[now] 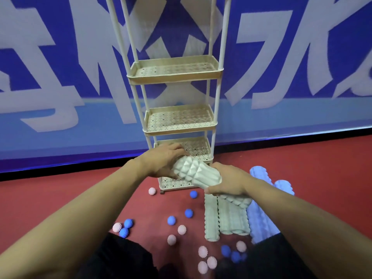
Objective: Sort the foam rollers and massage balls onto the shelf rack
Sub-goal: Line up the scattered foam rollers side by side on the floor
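I hold a pale green ridged foam roller (198, 174) in both hands, in front of the lowest tiers of the cream shelf rack (175, 74). My left hand (164, 161) grips its far end and my right hand (227, 181) grips the near end. Two more green rollers (225, 218) lie on the red floor under my right hand. To their right lie light blue rollers (261, 214). Several spiky pink balls (182, 229) and blue balls (171, 220) are scattered on the floor. The rack's visible trays hold nothing.
The rack stands on small wheels against a blue banner wall (60, 77) with white lettering. My dark-trousered knees (120, 256) fill the bottom of the view, close to the balls. Red floor (312, 158) stretches right of the rack.
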`<state>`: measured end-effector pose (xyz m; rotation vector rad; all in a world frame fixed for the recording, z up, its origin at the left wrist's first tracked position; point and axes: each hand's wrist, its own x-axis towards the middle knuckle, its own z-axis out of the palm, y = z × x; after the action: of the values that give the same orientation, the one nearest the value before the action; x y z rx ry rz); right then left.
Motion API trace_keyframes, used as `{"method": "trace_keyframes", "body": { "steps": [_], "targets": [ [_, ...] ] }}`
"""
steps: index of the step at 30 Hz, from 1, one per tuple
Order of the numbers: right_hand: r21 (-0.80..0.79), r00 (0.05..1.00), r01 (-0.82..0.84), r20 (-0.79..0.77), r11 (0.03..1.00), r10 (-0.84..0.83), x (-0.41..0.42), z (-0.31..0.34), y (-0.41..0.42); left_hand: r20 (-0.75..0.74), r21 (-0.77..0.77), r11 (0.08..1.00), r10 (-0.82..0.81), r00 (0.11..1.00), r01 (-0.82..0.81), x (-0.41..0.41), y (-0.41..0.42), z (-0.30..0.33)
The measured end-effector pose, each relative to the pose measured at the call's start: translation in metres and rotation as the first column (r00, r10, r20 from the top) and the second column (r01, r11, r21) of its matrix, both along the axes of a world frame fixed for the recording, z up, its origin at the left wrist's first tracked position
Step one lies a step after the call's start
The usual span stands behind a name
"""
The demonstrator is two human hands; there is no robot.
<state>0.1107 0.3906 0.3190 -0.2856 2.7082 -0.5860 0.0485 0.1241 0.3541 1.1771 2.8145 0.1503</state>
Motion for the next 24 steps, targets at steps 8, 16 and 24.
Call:
{"method": "trace_keyframes", "body": {
  "steps": [8,16,24],
  "targets": [
    [-0.038,0.864,0.432,0.305,0.901,-0.401,-0.024,-0.126,0.027,0.118,0.139,0.937,0.306,0.945,-0.321,-0.013,0.015,-0.107],
    [-0.012,0.451,0.822,0.623,0.569,-0.639,-0.053,-0.274,0.037,0.396,0.021,0.894,0.403,0.825,-0.447,-0.024,-0.005,-0.235],
    [0.097,0.408,0.856,0.475,0.507,-0.779,-0.092,-0.33,0.01,0.559,-0.089,0.864,0.456,0.693,-0.496,-0.021,-0.009,-0.3]
  ]
}}
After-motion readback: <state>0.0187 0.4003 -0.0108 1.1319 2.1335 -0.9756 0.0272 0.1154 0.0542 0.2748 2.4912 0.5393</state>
